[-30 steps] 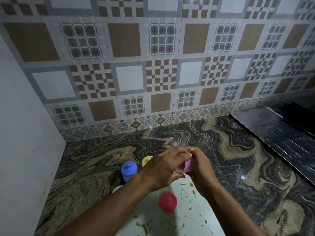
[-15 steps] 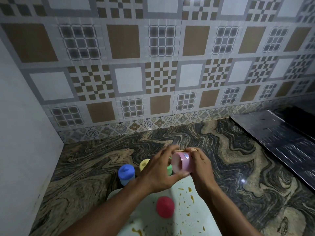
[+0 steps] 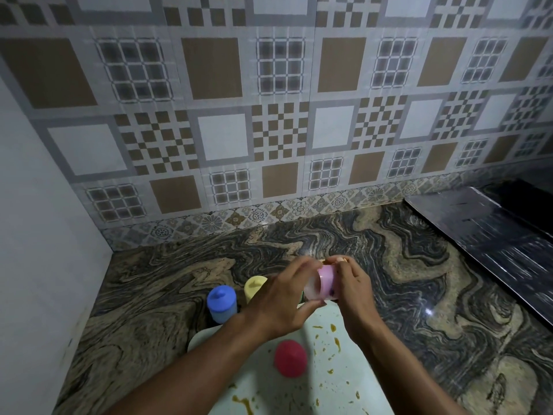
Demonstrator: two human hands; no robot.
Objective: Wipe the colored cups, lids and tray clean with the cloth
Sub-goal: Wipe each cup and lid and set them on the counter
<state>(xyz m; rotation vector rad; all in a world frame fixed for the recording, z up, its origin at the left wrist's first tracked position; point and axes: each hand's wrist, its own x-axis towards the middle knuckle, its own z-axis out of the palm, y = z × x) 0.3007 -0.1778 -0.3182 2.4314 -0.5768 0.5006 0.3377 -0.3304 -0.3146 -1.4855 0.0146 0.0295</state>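
Pink cup (image 3: 326, 281) more sideways now, between left hand (image 3: 278, 304), right hand (image 3: 356, 295)

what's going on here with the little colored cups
A person holds a pink cup tipped on its side in both hands, left hand and right hand, above a white tray spattered with brown stains. A red piece sits on the tray. A blue cup and a yellow cup stand just beyond the tray's far edge. No cloth shows clearly.
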